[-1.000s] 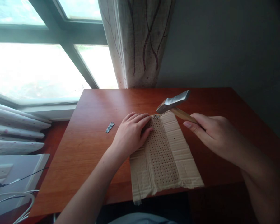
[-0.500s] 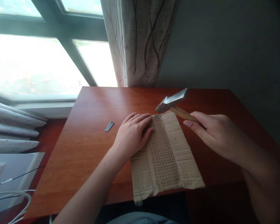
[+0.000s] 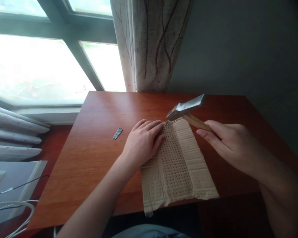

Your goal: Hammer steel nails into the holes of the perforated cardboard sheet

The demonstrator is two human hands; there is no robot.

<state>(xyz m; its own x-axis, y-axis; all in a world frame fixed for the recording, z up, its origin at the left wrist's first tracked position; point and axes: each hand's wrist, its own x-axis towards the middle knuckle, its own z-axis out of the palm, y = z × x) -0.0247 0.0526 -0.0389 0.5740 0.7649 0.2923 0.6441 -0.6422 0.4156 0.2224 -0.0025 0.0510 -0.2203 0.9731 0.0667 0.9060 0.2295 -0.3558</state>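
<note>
Brown, holed cardboard lay on the table, small nails seemingly set at its far end, spare nails unused. Right hand gripped a hammer; left hand covered the cardboard's left side, pinch unclear.

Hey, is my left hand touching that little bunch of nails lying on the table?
Apart: the head view shows a bare strip of wooden tabletop between your left hand and the nails.

A reddish-brown wooden table with a glossy, grained top carries a creased sheet of corrugated cardboard, which reaches its near edge. To the left, well apart from the sheet, several metal nails lie side by side in a small cluster.
</note>
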